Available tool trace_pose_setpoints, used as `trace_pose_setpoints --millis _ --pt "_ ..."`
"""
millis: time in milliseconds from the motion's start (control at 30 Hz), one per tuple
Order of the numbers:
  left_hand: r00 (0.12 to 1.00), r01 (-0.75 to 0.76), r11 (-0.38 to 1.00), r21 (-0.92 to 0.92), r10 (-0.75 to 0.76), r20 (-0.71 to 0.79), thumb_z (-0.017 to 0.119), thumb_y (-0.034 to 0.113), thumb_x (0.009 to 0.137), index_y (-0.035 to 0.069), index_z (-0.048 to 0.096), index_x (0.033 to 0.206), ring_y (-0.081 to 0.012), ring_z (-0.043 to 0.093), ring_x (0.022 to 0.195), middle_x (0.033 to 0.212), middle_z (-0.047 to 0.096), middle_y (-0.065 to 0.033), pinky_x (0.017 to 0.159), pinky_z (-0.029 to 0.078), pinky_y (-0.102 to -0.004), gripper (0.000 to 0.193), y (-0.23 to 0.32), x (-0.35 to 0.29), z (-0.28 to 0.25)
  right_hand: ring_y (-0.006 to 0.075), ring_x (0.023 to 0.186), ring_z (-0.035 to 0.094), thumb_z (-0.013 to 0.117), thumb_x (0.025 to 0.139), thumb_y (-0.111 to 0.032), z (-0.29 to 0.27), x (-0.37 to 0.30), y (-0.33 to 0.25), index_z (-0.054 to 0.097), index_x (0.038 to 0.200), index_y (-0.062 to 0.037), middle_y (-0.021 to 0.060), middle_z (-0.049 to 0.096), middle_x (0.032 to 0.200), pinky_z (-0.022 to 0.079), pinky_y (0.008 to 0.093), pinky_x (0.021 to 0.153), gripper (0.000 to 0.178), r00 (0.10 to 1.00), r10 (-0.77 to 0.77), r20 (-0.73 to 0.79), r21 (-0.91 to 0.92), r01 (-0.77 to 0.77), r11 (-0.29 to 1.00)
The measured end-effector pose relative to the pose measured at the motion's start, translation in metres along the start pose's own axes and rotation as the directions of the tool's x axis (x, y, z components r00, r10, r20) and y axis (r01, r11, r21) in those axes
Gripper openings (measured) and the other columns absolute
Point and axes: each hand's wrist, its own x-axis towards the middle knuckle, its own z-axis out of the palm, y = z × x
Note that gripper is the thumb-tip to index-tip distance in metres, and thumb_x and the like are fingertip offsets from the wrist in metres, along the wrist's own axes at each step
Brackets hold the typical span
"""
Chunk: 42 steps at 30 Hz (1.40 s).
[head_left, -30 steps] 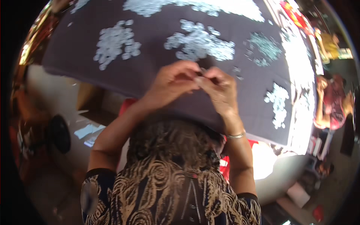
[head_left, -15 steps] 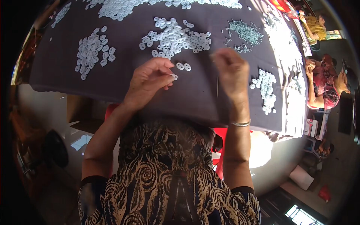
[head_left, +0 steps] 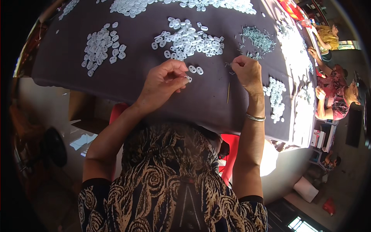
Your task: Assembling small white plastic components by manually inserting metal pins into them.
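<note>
My left hand (head_left: 164, 83) pinches a small white oval plastic piece (head_left: 188, 79) with a hole in it between thumb and fingertips, just over the cloth. Two similar two-holed white pieces (head_left: 196, 70) lie beside those fingertips. To the right, my right hand (head_left: 248, 72) is closed at the near edge of a pile of small grey-green metal screws or pins (head_left: 259, 39). A few loose ones lie by its fingertips. Whatever it may hold is hidden or too small to name. Below and left of it, a thin brass-coloured rod (head_left: 228, 92) rests on the cloth.
The dark tablecloth (head_left: 135, 77) carries more white pieces: a pile at left (head_left: 101, 47), a central pile (head_left: 189, 40), a big spread at the back (head_left: 181, 4) and a small heap at right (head_left: 276, 98). Other people sit along the sunlit right side.
My right hand, blurred before, now rests lower, closed beside the screw pile, with a few loose ones at its fingertips. The left still pinches its white piece. The whole view has shifted slightly.
</note>
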Motion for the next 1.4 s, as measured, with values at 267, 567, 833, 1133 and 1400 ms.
trace_pose_setpoints --millis 267,567,833,1133,1400 --pt "1.000 -0.003 0.999 -0.032 0.003 0.001 0.065 0.003 0.085 0.005 0.058 0.100 -0.0055 0.058 0.071 0.086 0.059 -0.0006 0.061 0.049 -0.0203 0.017 -0.005 0.000 0.000 0.0146 0.062 0.062 0.062 0.074 -0.009 -0.003 -0.004 -0.006 0.066 0.082 0.0008 0.0097 0.064 0.065 0.048 0.0287 0.061 0.013 0.997 -0.069 0.025 -0.136 0.072 0.988" --pt "0.999 -0.048 0.997 -0.056 0.049 0.017 0.063 0.002 0.087 0.005 0.058 0.102 -0.0060 0.058 0.073 0.087 0.058 0.0000 0.062 0.049 -0.0203 0.016 -0.007 0.001 0.000 0.0110 0.059 0.058 0.061 0.075 -0.005 -0.013 -0.005 -0.011 0.065 0.081 0.0005 0.0064 0.062 0.064 0.046 0.0267 0.056 0.009 0.987 -0.152 0.058 -0.040 0.155 0.987" --pt "0.998 -0.063 0.997 -0.055 0.064 0.028 0.064 0.002 0.087 0.006 0.058 0.102 -0.0059 0.058 0.072 0.088 0.058 0.0003 0.061 0.049 -0.0200 0.017 -0.009 -0.001 -0.001 0.0075 0.062 0.057 0.062 0.079 -0.001 -0.004 -0.003 -0.007 0.064 0.085 0.0003 0.0032 0.063 0.068 0.047 0.0234 0.059 0.007 0.990 -0.136 0.022 0.059 0.135 0.989" --pt "0.998 -0.060 0.997 -0.048 0.060 0.008 0.065 0.002 0.086 0.005 0.058 0.103 -0.0057 0.058 0.073 0.088 0.058 0.0002 0.060 0.049 -0.0199 0.019 -0.006 0.000 0.000 0.0096 0.072 0.061 0.061 0.083 0.001 -0.014 -0.003 -0.016 0.066 0.094 -0.0003 0.0057 0.066 0.083 0.049 0.0237 0.066 0.012 0.949 -0.307 -0.075 -0.029 0.306 0.952" --pt "0.993 -0.111 0.987 -0.119 0.105 -0.052 0.063 0.001 0.084 0.004 0.056 0.104 -0.0034 0.055 0.069 0.084 0.059 -0.0003 0.057 0.047 -0.0196 0.022 -0.009 0.003 0.003 0.0069 0.072 0.053 0.060 0.088 -0.002 0.026 -0.032 -0.069 0.065 0.093 -0.0013 0.0012 0.063 0.083 0.044 0.0216 0.066 0.007 0.949 -0.220 0.224 0.757 -0.028 0.653"
